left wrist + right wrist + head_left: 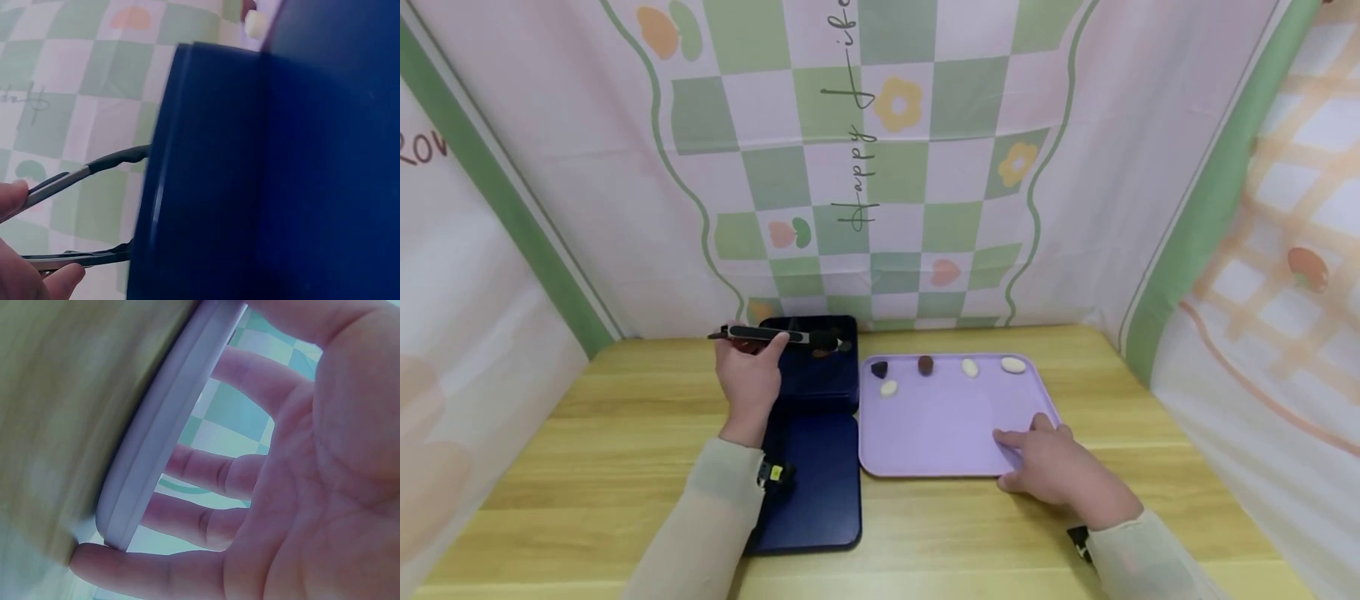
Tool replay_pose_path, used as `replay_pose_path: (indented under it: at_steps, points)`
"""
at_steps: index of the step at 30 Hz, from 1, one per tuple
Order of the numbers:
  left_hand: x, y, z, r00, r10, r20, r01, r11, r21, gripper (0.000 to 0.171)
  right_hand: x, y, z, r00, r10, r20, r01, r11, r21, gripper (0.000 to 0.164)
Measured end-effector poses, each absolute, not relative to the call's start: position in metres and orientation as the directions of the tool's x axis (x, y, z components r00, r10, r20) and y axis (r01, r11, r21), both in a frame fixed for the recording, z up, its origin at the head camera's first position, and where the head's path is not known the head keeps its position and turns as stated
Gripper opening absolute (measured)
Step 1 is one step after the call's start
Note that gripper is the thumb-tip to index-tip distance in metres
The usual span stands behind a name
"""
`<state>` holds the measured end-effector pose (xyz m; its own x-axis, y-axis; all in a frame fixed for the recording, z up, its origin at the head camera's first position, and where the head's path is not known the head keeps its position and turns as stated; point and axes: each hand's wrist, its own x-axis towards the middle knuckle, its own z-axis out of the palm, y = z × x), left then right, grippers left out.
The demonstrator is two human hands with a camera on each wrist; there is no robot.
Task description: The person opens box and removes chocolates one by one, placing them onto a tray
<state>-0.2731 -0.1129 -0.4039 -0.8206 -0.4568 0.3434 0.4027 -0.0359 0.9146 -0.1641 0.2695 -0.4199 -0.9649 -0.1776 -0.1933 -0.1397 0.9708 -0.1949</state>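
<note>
My left hand (pixel 749 382) grips a pair of tongs (pixel 59 186) with black tips, holding them over a dark blue box (pixel 816 383) at the back left. In the left wrist view the tongs' two arms stand apart, and their tips are hidden behind the box wall. Whether anything lies between the tips, I cannot tell. My right hand (pixel 1051 465) rests at the front right corner of a lilac tray (pixel 940 433). Its fingers (pixel 206 469) lie fairly straight across and along the tray's rim, touching it.
On the tray's back part lie several small pieces: a dark one (pixel 879 369), a brown one (pixel 926 365) and white ones such as a white oval (pixel 1012 365). A flat dark blue lid-like panel (pixel 820 492) lies before the box. Patterned cloth (pixel 895 175) hangs behind the wooden table (pixel 625 467).
</note>
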Motion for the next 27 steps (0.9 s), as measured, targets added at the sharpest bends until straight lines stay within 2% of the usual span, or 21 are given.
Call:
replay_pose_path:
  at_steps: [14, 22, 27]
  points:
    - [-0.2762, -0.1137, -0.4143, -0.856, -0.434, 0.281, 0.285, 0.057, 0.957, 0.056, -0.1654, 0.2705, -0.4209, -0.961, -0.177, -0.211, -0.134, 0.97, -0.203, 0.068]
    - [-0.2746, -0.1143, -0.4137, -0.865, -0.421, 0.273, 0.262, 0.086, 0.961, 0.051, -0.1659, 0.2703, -0.4204, -0.961, -0.174, -0.212, -0.133, 0.972, -0.195, 0.069]
    - [-0.272, -0.1181, -0.4087, -0.853, -0.429, 0.296, 0.224, 0.209, 0.952, 0.051, -0.1658, 0.2709, -0.4205, -0.961, -0.177, -0.212, -0.136, 0.971, -0.197, 0.069]
